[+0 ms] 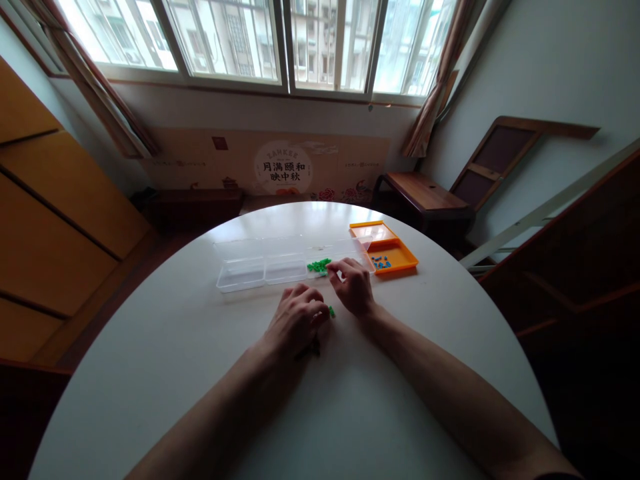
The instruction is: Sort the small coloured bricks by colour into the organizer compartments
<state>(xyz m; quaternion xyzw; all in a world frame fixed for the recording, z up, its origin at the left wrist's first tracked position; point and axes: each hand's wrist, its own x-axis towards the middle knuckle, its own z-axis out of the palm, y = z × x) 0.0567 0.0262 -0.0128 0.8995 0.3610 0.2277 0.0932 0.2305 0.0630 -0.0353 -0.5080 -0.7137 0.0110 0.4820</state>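
Note:
A clear plastic box (250,267) with three compartments lies across the middle of the round white table (165,347). Several small green pieces (319,265) sit in its right compartment. My right hand (354,287) rests just in front of that compartment, fingers pinched together by the green pieces; what they hold is too small to make out. My left hand (295,321) lies curled on the table close beside it, and one green piece (331,311) shows between the two hands. Small dark bits lie under the left hand.
An orange tray (395,257) with a few blue pieces (381,264) stands right of the clear box. A wooden bench (423,193) and leaning boards stand beyond the table's right edge. Wooden cabinets line the left wall; windows are behind.

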